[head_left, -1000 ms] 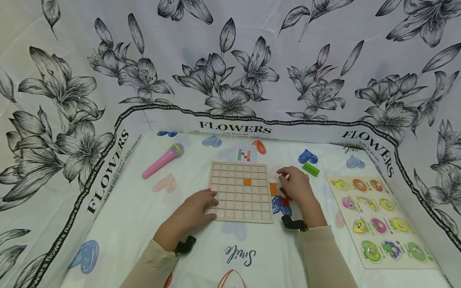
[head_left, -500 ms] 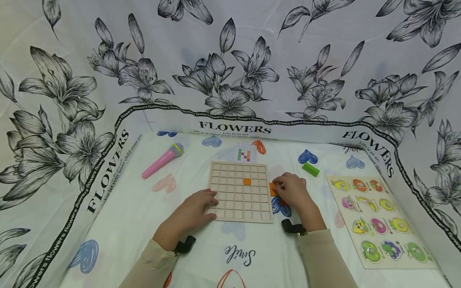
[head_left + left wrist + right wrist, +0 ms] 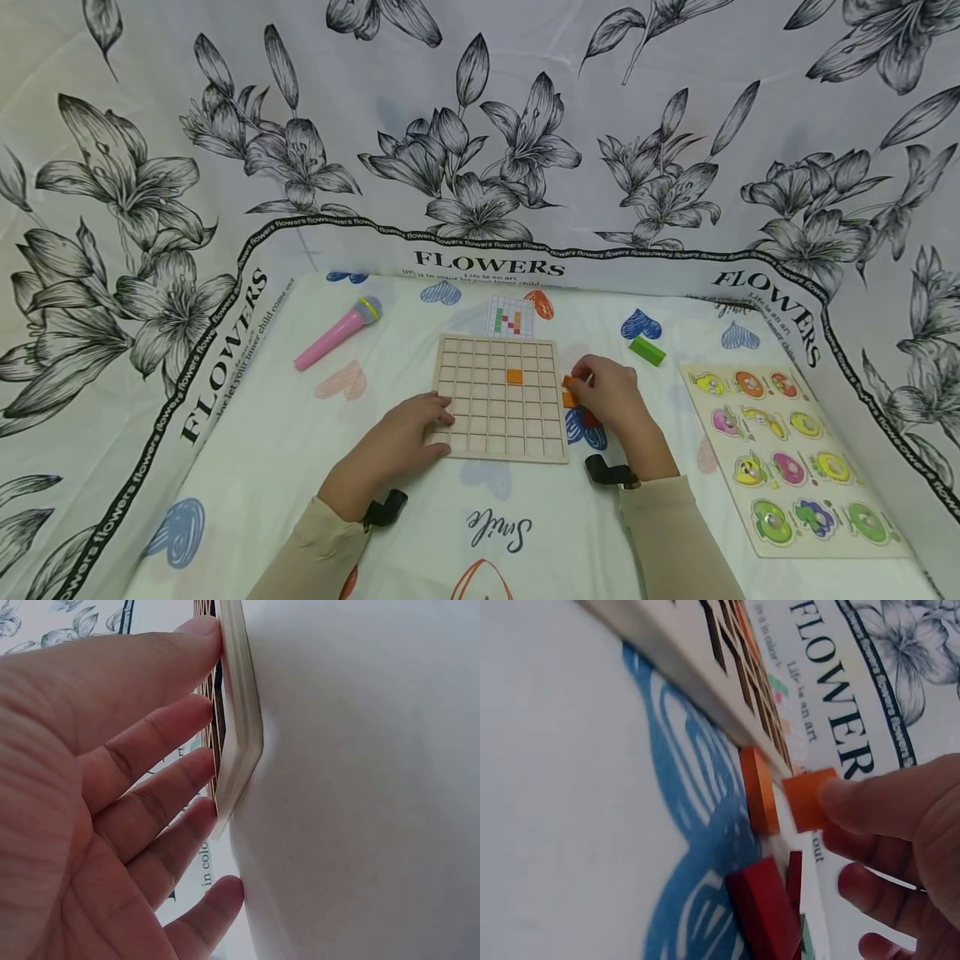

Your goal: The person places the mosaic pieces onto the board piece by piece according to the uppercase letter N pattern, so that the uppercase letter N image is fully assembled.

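Note:
A wooden grid board (image 3: 480,417) lies flat at the middle of the table, with one orange square block (image 3: 514,377) sitting in a cell. My left hand (image 3: 401,437) rests on the board's left edge, its fingertips touching the rim. Beside the right edge, my right hand (image 3: 609,392) pinches an orange block (image 3: 806,799) between thumb and forefinger, raised off the cloth. Just under it another orange block (image 3: 759,791) lies against the board. Red blocks (image 3: 763,907) lie nearby, mostly hidden by the right hand in the head view.
Behind the board lies a small pattern card (image 3: 511,317). A green block (image 3: 647,351) is to the right, and a fruit puzzle board (image 3: 787,458) lies farther right. At the back left is a pink toy microphone (image 3: 337,335). A flower-printed curtain (image 3: 480,125) stands behind.
My right hand has moved down and slightly left to the orange blocks and now holds one raised from the cloth. The left hand stays on the board's edge.

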The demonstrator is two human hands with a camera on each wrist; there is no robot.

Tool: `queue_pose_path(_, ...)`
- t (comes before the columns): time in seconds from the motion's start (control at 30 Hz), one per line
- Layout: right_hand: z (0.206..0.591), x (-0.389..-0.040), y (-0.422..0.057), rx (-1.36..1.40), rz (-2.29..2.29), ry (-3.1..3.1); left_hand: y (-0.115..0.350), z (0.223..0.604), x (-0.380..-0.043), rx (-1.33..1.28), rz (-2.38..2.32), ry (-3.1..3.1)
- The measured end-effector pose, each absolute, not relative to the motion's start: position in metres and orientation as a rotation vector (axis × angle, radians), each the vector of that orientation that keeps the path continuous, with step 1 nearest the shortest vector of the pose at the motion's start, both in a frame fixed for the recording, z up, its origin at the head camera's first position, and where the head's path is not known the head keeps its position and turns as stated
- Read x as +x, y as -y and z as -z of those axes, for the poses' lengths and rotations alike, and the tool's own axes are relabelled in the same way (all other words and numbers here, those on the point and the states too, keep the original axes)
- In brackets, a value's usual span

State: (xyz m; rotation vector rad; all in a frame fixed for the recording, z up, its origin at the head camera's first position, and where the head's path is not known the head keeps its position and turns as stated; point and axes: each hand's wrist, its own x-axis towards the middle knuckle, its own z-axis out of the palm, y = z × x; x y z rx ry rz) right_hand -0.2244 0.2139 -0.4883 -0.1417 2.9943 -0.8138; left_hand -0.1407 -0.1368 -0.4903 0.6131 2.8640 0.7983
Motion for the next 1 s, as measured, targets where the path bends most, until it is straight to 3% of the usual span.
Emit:
queue_pose_path(0.13, 0.480, -0.220, -0.200, -0.121, 0.929, -3.035, 0.137, 0.489, -0.140, 0.603, -0.806, -2.858)
queue_pose_path(0.43, 0.476, -0.218, -0.148, -0.504, 0.938, -2.934, 0.138, 0.489, -0.139, 0.614, -0.851, -2.845)
queue_pose_path(1.0, 0.482, -0.223, -0.137, -0.470, 0.844, -2.905, 0.136, 0.482, -0.139, 0.589, -0.836, -2.831)
